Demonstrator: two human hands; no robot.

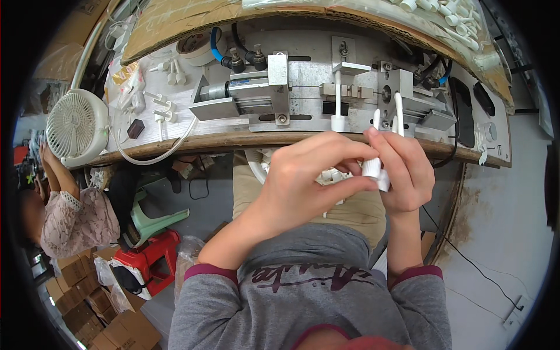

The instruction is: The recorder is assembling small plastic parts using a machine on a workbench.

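Above my lap, at the bench's front edge, my two hands meet around small white plastic parts. Thumb and forefinger of my left hand (pixel 309 169) pinch a ribbed white cap (pixel 371 168) with a thin stem pointing up. My right hand (pixel 406 172) is closed beside it, fingers curled around white stemmed parts (pixel 399 108) whose rods stick up past the fingertips; how many it holds is partly hidden. Just beyond, a similar white stemmed cap (pixel 338 114) stands in the metal fixture (pixel 345 92) between two air cylinders.
The left cylinder (pixel 248 93) and right clamp block (pixel 396 87) flank the fixture. White stemmed caps (pixel 166 111), a tape roll (pixel 195 49) and a fan (pixel 77 127) are on the left; a phone (pixel 462 111) lies right. Cardboard (pixel 192 26) overhangs behind. Another person (pixel 81 216) sits at left.
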